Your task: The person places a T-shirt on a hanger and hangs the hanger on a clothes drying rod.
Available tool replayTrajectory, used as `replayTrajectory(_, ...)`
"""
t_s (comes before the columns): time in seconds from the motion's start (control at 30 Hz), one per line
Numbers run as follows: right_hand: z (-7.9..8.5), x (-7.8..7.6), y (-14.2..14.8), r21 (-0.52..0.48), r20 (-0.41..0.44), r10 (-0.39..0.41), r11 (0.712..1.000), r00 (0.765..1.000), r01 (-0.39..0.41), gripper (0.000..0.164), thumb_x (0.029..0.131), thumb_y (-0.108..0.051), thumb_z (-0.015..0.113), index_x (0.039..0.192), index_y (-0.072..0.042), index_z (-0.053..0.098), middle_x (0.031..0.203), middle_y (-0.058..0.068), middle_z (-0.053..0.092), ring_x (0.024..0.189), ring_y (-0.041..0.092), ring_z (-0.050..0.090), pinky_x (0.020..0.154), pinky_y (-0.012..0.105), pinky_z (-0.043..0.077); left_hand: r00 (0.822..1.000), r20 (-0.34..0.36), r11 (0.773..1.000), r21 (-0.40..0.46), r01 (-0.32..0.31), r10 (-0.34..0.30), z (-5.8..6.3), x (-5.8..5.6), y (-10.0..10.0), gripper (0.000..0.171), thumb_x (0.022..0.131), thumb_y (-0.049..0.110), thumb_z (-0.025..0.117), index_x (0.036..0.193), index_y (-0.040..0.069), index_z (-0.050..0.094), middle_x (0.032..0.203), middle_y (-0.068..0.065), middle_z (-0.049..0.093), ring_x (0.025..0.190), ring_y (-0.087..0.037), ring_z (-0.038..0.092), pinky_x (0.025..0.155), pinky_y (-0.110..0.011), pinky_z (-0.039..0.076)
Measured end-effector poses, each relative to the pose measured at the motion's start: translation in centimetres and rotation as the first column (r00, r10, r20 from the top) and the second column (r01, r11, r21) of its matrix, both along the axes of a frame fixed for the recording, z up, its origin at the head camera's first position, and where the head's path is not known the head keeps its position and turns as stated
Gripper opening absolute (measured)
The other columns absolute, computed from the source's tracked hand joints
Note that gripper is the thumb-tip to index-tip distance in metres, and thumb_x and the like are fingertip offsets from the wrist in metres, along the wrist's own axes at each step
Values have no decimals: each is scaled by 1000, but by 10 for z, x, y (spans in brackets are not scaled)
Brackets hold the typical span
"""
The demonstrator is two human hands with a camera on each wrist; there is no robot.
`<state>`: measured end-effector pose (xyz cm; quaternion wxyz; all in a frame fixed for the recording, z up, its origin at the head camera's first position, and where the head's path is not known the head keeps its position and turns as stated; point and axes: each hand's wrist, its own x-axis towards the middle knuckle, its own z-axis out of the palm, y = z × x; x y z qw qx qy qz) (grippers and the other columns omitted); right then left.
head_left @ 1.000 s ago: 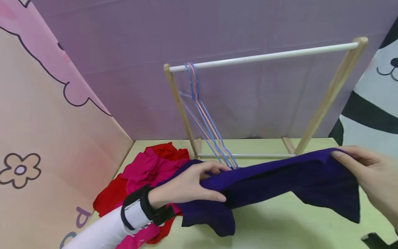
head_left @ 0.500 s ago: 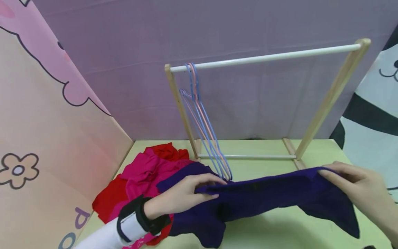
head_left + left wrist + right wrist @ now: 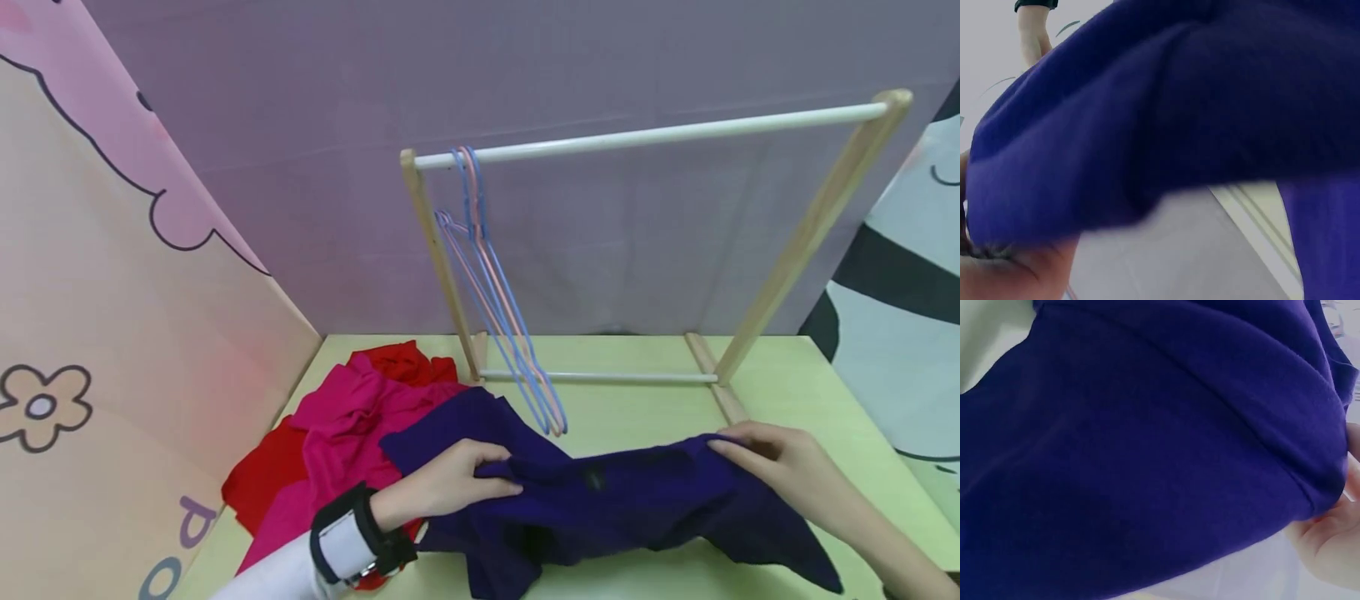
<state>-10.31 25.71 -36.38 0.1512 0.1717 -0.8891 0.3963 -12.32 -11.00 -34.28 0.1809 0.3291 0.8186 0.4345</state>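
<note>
A dark purple shirt [image 3: 637, 500] stretches between my two hands, low over the table. My left hand [image 3: 457, 483] pinches its upper edge near the middle, thumb in front. Toward the other end, my right hand [image 3: 780, 467] grips the same edge between thumb and fingers, and loose cloth droops below it. The shirt's left part lies over a pile of clothes. Purple cloth [image 3: 1104, 137] fills much of the left wrist view. In the right wrist view the shirt [image 3: 1147, 456] spreads wide, with my hand [image 3: 1329, 544] at its right border.
Red and pink clothes [image 3: 345, 417] are heaped on the table [image 3: 637, 417] at the left. Behind stands a wooden rack with a white rail [image 3: 652, 136]. Several blue and pink hangers [image 3: 510, 317] hang at its left end, their lower ends just behind the shirt.
Both hands have come down with the shirt, the right one also moving left, so the cloth is less taut. The hangers' lower ends now show above the shirt.
</note>
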Motion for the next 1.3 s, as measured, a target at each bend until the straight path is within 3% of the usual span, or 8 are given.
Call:
replayTrajectory(0.2,-16,-14,0,74,31,32,997,999,-34,7,79,-4,64,84,-7,67,79,-16,62,72,-6,54,61,10,41,992,5,992,-11,-124,124,-5,-4,1,15,86,23,58,90,9,65,74,6,57,64,-3,46,61,-17,38)
replayTrajectory(0.37,-17,-28,-14,124,78,135,982,988,-144,10,82,-6,60,91,-5,65,86,-4,64,79,-4,54,63,19,46,986,-45,987,-2,-158,158,-2,-7,2,17,88,23,54,88,10,64,72,6,53,66,-5,45,62,-20,37)
replayTrajectory(0.47,-8,-36,-28,154,92,192,967,977,-205,15,84,-6,59,97,-3,63,89,2,63,77,-2,53,63,22,46,985,-70,987,-3,-159,159,-1,-10,3,17,89,23,53,91,11,64,73,6,54,68,-6,47,64,-20,38)
replayTrajectory(0.57,7,-45,-46,157,116,242,953,963,-259,21,85,-7,57,105,0,60,88,2,63,77,1,54,64,24,46,982,-117,988,-22,-155,152,-2,-12,5,21,89,24,53,100,11,65,89,4,62,81,-8,53,72,-22,42)
replayTrajectory(0.7,33,-58,-77,31,192,350,932,917,-362,30,89,-9,52,116,4,50,89,3,62,83,12,58,71,27,47,973,-187,987,-56,-151,138,-3,-15,6,24,89,24,54,105,9,64,99,1,64,92,-11,56,80,-25,43)
replayTrajectory(0.83,59,-68,-109,-79,276,376,926,885,-369,38,92,-18,48,125,1,43,96,10,61,92,22,58,77,34,46,966,-228,987,-79,-142,121,-3,-17,8,25,88,24,54,104,8,65,98,1,64,91,-10,57,79,-24,44)
replayTrajectory(1.07,79,-74,-150,-44,316,306,950,898,-308,45,93,-32,44,126,-1,44,107,14,57,92,23,55,75,38,46,958,-272,986,-108,-124,91,-3,-14,8,23,88,21,55,105,9,65,99,2,65,89,-5,57,77,-20,44)
replayTrajectory(1.3,76,-80,-160,-40,196,264,964,944,-262,19,91,-16,49,93,-1,61,85,9,62,74,20,60,63,30,46,939,-339,983,-137,-119,66,-5,-8,7,22,88,20,56,103,8,65,97,1,65,89,-5,58,77,-19,44)
